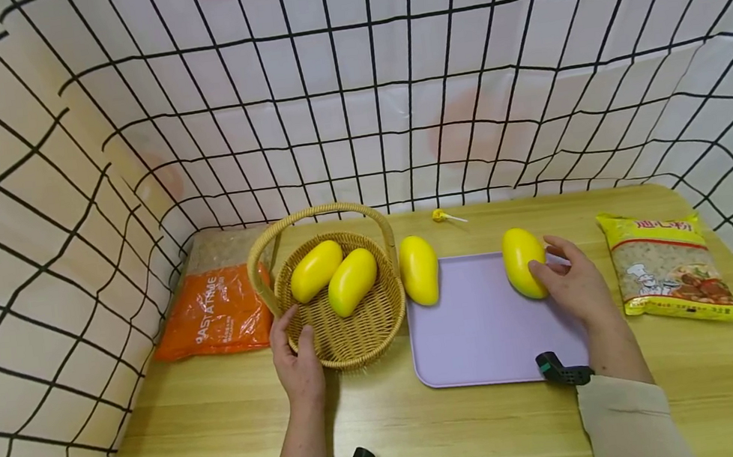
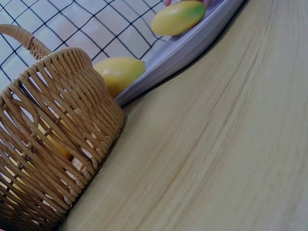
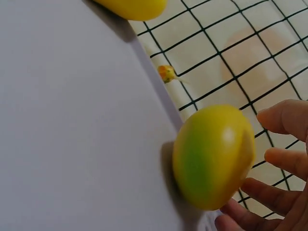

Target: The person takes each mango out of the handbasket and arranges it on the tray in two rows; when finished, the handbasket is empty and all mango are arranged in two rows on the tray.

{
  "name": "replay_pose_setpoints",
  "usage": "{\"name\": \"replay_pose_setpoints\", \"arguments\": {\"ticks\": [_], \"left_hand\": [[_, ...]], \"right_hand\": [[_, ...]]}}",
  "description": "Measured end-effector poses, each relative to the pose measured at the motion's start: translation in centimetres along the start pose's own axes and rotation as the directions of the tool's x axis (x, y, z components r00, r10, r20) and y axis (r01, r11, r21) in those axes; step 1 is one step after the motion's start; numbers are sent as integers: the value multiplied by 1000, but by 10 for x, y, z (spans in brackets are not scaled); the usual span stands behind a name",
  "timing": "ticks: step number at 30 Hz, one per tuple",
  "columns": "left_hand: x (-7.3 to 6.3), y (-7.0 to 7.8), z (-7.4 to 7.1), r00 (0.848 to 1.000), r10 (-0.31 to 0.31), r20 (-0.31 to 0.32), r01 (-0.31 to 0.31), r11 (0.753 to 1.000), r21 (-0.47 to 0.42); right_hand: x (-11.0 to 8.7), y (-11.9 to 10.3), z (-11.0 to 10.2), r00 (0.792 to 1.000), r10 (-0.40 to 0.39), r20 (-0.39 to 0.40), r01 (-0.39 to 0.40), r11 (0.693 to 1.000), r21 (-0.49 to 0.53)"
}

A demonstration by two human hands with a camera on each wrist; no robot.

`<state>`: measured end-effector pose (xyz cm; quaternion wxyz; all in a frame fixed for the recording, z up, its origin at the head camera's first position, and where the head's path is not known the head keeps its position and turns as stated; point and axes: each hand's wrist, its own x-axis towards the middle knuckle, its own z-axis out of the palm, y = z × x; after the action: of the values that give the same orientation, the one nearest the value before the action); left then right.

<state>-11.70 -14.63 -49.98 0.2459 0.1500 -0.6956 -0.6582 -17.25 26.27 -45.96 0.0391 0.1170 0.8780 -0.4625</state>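
A wicker basket (image 1: 351,336) with a tall hoop handle holds two yellow mangoes (image 1: 352,283). My left hand (image 1: 298,364) grips its near left rim, thumb over the edge; the left wrist view shows mostly the basket's woven side (image 2: 62,125). On the lilac tray (image 1: 488,343), one mango (image 1: 420,271) lies across the left edge. Another mango (image 1: 524,263), with a green patch in the right wrist view, sits at the tray's far right. Beside it is my right hand (image 1: 572,280), thumb at its near side. Seen from the right wrist, the fingers (image 3: 284,161) are spread alongside this mango.
An orange-and-clear bag (image 1: 227,312) lies left of the basket. To the tray's right is a yellow printed food bag (image 1: 670,269). A yellow lollipop (image 1: 440,215) lies behind the tray. Cloth with a black grid (image 1: 378,91) walls the back and sides of the wooden table (image 1: 418,441).
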Motion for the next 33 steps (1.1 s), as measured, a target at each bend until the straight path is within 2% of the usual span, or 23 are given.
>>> {"name": "replay_pose_setpoints", "arguments": {"ticks": [5, 9, 14, 19, 22, 28, 33], "left_hand": [[0, 0, 0, 1000, 2, 1, -2, 1000, -2], [0, 0, 0, 1000, 3, 1, -3, 1000, -4], [0, 0, 0, 1000, 8, 3, -8, 1000, -9], [0, 1, 0, 1000, 8, 0, -8, 1000, -7], [1, 1, 0, 1000, 20, 0, -20, 1000, -7], [0, 0, 0, 999, 50, -2, -50, 999, -5], [0, 0, 0, 999, 50, 2, -50, 999, -11]], "right_hand": [[-7, -14, -7, 1000, -19, 0, 19, 1000, -25], [-15, -29, -9, 999, -39, 29, 40, 999, -30], [-28, -48, -9, 983, -149, 107, 153, 988, -28], [-41, -65, -1, 941, -276, 196, 279, 960, 13], [-48, -74, 8, 906, -343, 247, 343, 938, 47], [-59, -87, 35, 847, -407, 342, 395, 912, 109], [-66, -96, 63, 796, -464, 388, 434, 885, 168]]}}
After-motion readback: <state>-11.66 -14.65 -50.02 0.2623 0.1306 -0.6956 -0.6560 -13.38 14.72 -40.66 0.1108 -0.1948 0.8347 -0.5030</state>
